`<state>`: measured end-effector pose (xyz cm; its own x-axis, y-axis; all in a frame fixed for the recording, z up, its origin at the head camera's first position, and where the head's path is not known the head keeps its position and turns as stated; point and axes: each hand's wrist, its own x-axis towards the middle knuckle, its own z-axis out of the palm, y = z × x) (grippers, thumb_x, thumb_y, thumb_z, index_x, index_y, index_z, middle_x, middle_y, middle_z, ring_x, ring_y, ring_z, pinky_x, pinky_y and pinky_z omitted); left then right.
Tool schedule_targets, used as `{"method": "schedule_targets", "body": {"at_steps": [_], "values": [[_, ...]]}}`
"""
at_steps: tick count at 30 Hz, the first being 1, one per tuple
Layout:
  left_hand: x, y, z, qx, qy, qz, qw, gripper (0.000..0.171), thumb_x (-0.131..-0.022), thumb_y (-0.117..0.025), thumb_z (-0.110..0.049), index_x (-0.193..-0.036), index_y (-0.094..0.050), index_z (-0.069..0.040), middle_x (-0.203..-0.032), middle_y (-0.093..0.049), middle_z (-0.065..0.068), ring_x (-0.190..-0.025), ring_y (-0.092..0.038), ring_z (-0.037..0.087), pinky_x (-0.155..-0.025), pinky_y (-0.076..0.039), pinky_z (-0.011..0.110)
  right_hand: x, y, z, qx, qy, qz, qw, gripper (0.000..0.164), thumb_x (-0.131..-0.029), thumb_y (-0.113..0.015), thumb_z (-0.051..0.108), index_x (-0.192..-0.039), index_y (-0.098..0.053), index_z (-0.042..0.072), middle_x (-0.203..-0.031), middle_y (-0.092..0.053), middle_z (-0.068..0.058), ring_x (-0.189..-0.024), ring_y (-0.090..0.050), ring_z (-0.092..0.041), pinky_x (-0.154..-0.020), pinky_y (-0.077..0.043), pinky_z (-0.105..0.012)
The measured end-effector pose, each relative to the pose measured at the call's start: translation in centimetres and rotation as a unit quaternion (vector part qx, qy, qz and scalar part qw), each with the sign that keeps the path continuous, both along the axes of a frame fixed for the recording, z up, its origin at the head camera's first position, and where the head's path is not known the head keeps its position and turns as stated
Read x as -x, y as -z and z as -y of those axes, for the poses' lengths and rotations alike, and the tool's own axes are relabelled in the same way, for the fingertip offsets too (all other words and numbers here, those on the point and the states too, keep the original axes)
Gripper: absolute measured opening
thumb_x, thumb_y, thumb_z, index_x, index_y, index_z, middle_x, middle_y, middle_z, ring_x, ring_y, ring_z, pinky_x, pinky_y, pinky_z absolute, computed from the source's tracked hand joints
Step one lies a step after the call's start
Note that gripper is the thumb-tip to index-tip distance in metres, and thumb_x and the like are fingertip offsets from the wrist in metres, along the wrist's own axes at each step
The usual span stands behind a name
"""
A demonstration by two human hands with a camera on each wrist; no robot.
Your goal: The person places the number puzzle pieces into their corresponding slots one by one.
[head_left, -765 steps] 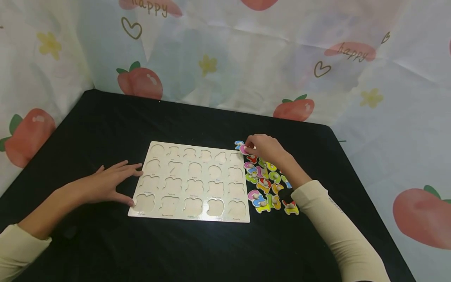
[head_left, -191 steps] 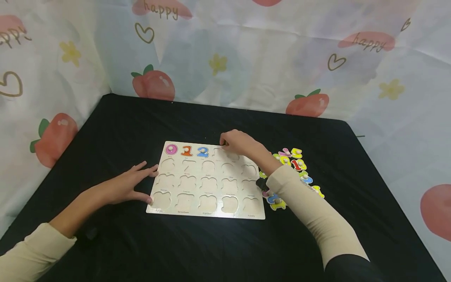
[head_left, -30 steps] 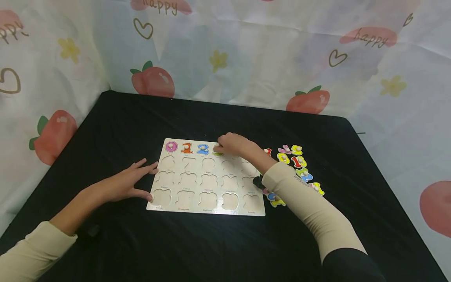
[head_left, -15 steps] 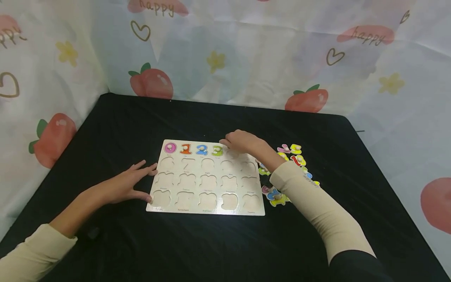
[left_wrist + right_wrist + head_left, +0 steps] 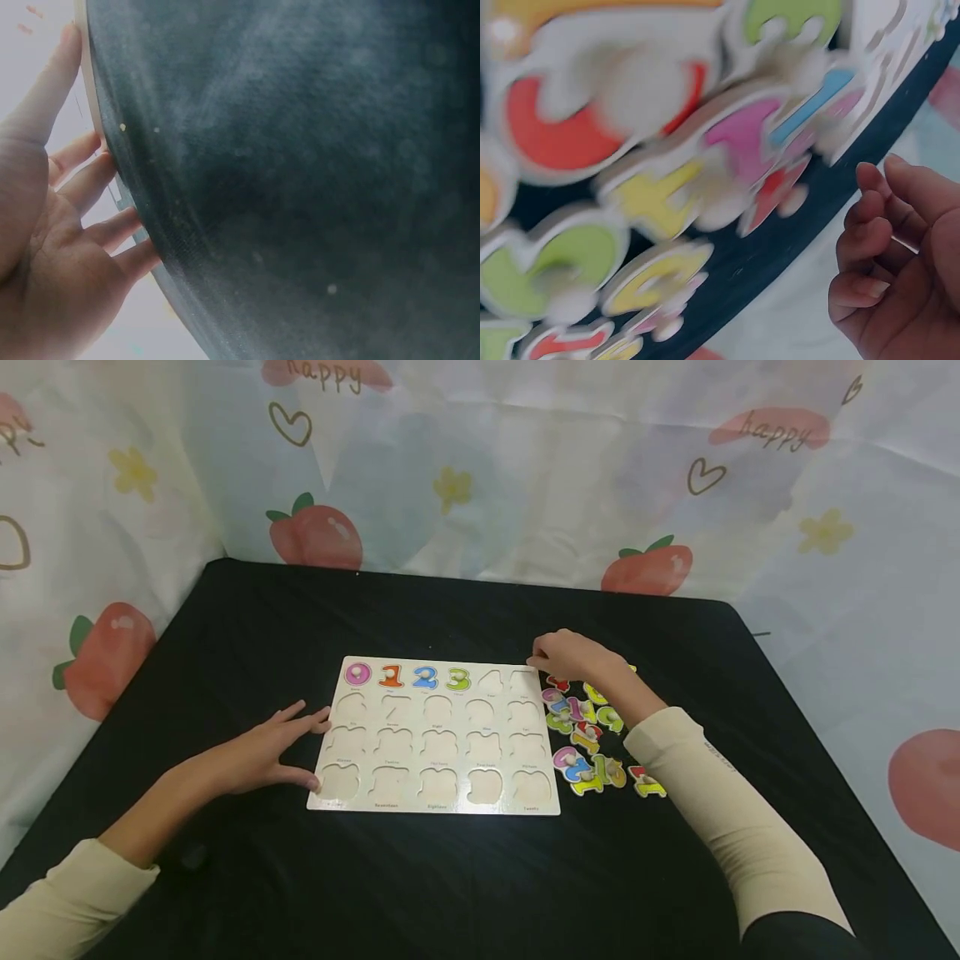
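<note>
In the head view, a pale wooden number-puzzle board (image 5: pixel 412 760) lies on the black cloth. The top row holds a pink 0 (image 5: pixel 357 674), an orange 1 (image 5: pixel 391 677), a blue 2 (image 5: pixel 426 677) and a green 3 (image 5: pixel 459 679); its other recesses are bare. My left hand (image 5: pixel 258 756) spreads at the board's left side, thumb and fingertips at the edge. My right hand (image 5: pixel 573 656) hovers by the top right corner, beside the loose knobbed number pieces (image 5: pixel 585 735). In the right wrist view, its fingers (image 5: pixel 866 240) bend loosely with nothing between them.
The loose pieces lie crowded along the board's right side, some overlapping, partly under my right forearm. A red and yellow piece (image 5: pixel 648 782) lies at the near right of the pile. Behind the black-covered table (image 5: pixel 450 618) hangs a peach-patterned cloth (image 5: pixel 525 485).
The pink 0, orange 1, blue 2 and green 3 have come into the top row since the oldest frame. My right hand has let go of the 3 and moved right; my left stays.
</note>
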<state>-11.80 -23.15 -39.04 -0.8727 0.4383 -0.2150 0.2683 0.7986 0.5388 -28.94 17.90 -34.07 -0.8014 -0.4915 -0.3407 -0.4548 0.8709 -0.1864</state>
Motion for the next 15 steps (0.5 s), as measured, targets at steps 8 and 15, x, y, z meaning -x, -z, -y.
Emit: {"method": "schedule_targets", "body": {"at_steps": [8,15], "values": [[0.0,-0.1,0.0,-0.001,0.001,0.000,1.0000,0.093,-0.069,-0.074,-0.056,-0.140,-0.041,-0.005,-0.151,-0.026,0.018,-0.137,-0.008,0.045,-0.098,-0.022,0.069,0.0,-0.1,-3.1,-0.006,0.011,0.002,1.000,0.012,-0.092,-0.059,0.015,-0.094,-0.061,0.003,-0.079,-0.058,-0.005,-0.065,-0.051,-0.019,-0.060,-0.043,-0.032],[0.0,0.0,0.0,-0.003,0.005,0.000,1.0000,0.094,-0.069,-0.074,-0.055,-0.140,-0.040,-0.004,-0.150,-0.026,0.019,-0.137,-0.008,0.046,-0.098,-0.022,0.068,-0.2,0.3,-3.9,-0.008,0.024,0.041,0.999,0.012,-0.091,-0.061,0.014,-0.096,-0.058,0.003,-0.084,-0.057,-0.006,-0.067,-0.051,-0.019,-0.060,-0.043,-0.031]]}}
